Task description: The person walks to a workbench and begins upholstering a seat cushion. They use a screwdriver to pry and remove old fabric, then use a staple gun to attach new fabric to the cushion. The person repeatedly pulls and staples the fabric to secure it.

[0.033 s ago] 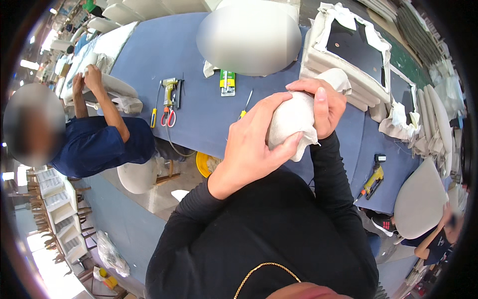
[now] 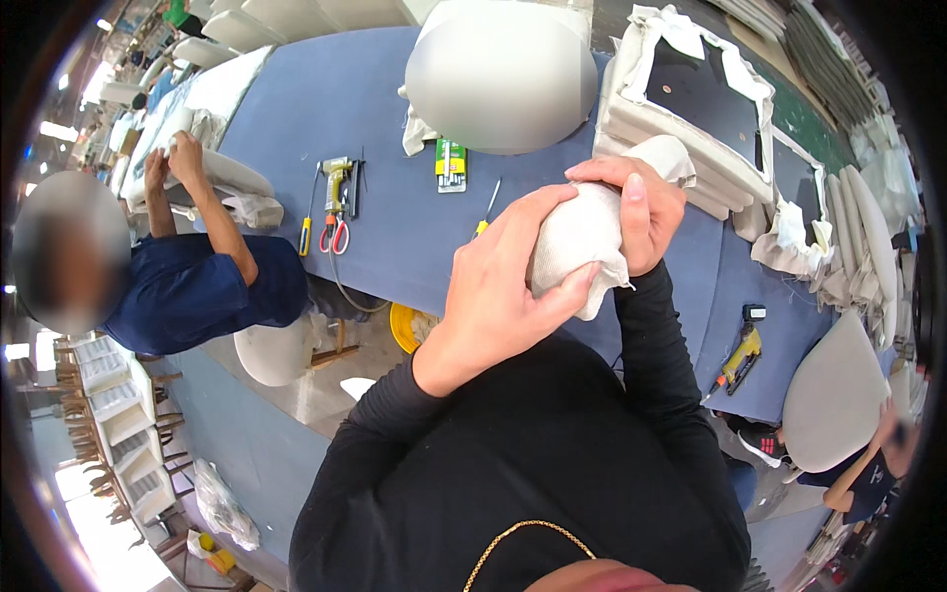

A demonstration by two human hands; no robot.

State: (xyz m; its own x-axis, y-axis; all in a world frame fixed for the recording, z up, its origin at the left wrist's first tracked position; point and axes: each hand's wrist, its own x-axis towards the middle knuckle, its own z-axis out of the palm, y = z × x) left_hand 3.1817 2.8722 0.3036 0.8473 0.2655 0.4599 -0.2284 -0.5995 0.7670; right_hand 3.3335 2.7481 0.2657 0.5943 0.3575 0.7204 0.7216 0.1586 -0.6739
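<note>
Both hands share one cream fabric-covered padded piece (image 2: pixel 574 237), raised in front of the chest against the background of the blue counter (image 2: pixel 395 237); how far above the counter it is cannot be judged from this single view. Its visible length runs aslant, from a loose, folded cloth edge near 6 o'clock up toward 1 o'clock, where more pale cloth shows past the knuckles; whether that cloth belongs to the same piece is hard to tell, since the fingers cover the join. The left hand (image 2: pixel 501 271) grasps it from the 8 o'clock side, fingers curved along the far flank and thumb pressed across the lower face, so the piece lies at about 2 o'clock from that palm. The right hand (image 2: pixel 649 217) grips from the opposite side, fingers laid over the upper end and thumb bent near them, with most of the rounded body at 8 o'clock from it. Neither hand is nearer: both touch it, and the bulge sits directly between them. Out from the piece, a yellow-handled screwdriver (image 2: pixel 482 226) lies toward 9 o'clock just beyond the left fingers, a green-and-yellow packet (image 2: pixel 451 166) at 10 o'clock, a stack of upholstered panels (image 2: pixel 631 123) at 1 o'clock, and a yellow staple gun (image 2: pixel 742 357) near 4 o'clock.
</note>
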